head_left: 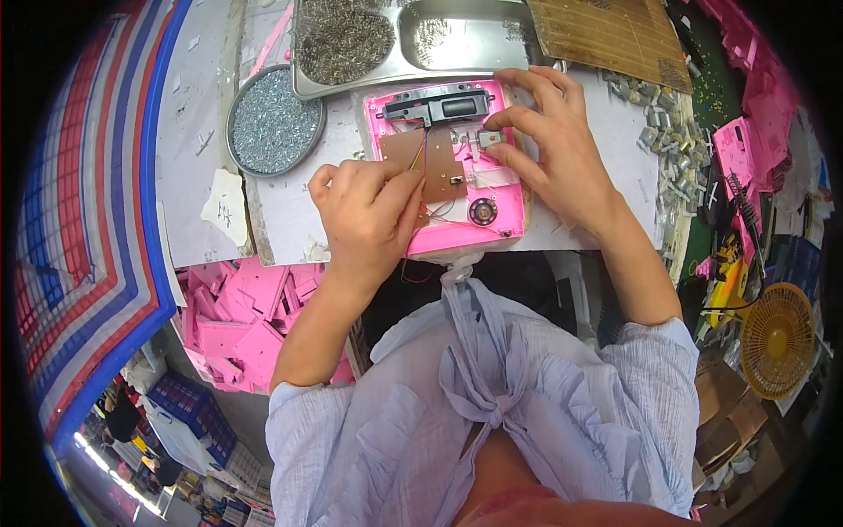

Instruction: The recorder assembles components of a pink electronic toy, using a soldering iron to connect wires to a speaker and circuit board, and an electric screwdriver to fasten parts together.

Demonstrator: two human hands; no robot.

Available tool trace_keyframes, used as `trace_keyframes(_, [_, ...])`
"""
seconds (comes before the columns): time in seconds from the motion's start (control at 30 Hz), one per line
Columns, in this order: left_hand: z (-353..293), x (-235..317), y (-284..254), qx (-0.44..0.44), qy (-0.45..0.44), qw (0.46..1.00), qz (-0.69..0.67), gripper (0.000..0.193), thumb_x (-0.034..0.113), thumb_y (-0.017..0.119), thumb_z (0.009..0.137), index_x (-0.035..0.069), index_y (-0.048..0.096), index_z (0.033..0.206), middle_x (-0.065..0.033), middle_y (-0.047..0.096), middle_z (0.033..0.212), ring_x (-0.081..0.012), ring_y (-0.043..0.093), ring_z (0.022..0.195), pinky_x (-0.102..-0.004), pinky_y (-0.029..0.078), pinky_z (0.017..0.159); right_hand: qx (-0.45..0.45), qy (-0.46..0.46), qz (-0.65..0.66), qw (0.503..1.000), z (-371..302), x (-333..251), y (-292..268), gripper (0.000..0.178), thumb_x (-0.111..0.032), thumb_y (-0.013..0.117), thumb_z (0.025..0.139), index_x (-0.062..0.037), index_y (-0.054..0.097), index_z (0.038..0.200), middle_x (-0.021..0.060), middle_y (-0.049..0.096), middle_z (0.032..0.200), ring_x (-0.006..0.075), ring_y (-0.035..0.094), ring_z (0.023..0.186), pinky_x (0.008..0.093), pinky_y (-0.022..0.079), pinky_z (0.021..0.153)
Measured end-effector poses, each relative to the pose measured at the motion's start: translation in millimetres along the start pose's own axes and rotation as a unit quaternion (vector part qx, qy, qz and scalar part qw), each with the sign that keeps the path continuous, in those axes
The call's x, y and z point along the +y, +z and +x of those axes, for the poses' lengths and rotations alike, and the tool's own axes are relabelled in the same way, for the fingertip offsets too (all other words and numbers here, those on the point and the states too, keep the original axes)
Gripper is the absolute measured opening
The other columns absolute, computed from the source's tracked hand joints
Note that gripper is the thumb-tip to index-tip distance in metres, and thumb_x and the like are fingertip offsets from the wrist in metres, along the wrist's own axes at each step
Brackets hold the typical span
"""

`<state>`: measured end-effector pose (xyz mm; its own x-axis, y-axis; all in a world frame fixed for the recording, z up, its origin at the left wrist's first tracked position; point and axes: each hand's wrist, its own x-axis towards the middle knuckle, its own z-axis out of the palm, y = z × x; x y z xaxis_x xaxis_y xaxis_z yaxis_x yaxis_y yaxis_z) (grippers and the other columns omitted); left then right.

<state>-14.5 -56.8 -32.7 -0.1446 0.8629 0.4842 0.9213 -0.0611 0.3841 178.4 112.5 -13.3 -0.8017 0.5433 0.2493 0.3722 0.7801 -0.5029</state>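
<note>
— Nearest first?
— Pale blue shirt filling the lower frame, hiding the lap and the near table edge. Under the left elbow, a heap of pink shells, partly cut off by the forearm.

— And the left hand?
— Left hand palm down, wrist bent in from below, fingers curled tight. Fingertips pinched at the brown board and the thin wires beside it; hard to tell whether gripping a wire or only pressing. Lower left corner of the pink housing hidden beneath the knuckles.

— Right hand?
— Right hand reaching in from the right, fingers spread and arched. Thumb and forefinger closed on a small grey part, just beyond the board. Other fingers resting on the housing's far right edge.

— Inside the housing?
— Between the two sets of fingertips, a round speaker below, a black module beyond. Small details blurred.

— Farther out?
— Beyond the left fingers, a round dish of screws. Past both hands, a steel tray with springs, top cut off. Right of the right fingers, loose metal bits, then a yellow fan.
</note>
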Motion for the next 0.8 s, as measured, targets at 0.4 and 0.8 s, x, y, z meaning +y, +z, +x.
trace_keyframes(0.4, [5.0, -3.4, 4.0, 0.037, -0.278, 0.91, -0.304, 0.008, 0.006, 0.065, 0.101, -0.002, 0.067, 0.101, -0.0051, 0.068, 0.075, -0.0085, 0.062, 0.065, -0.0241, 0.048, 0.059, 0.03, -0.149, -0.017, 0.988, 27.5, -22.2, -2.4, 0.021, -0.018, 0.08, 0.075, -0.0128, 0.078, 0.095, 0.0095, 0.064, 0.131, 0.0424, 0.051, 0.127, 0.0495, 0.049, 0.102])
trace_keyframes(0.8, [18.3, -26.4, 3.2, 0.137, -0.099, 0.984, -0.055, 0.017, 0.0, 0.066, 0.094, 0.0, 0.067, 0.111, -0.0129, 0.069, 0.096, -0.0164, 0.064, 0.071, -0.0278, 0.051, 0.063, -0.018, -0.28, -0.024, 0.959, 47.2, -19.9, 18.9, 0.015, -0.013, 0.076, 0.069, -0.0087, 0.073, 0.083, 0.006, 0.063, 0.137, 0.0361, 0.048, 0.135, 0.0482, 0.048, 0.105])
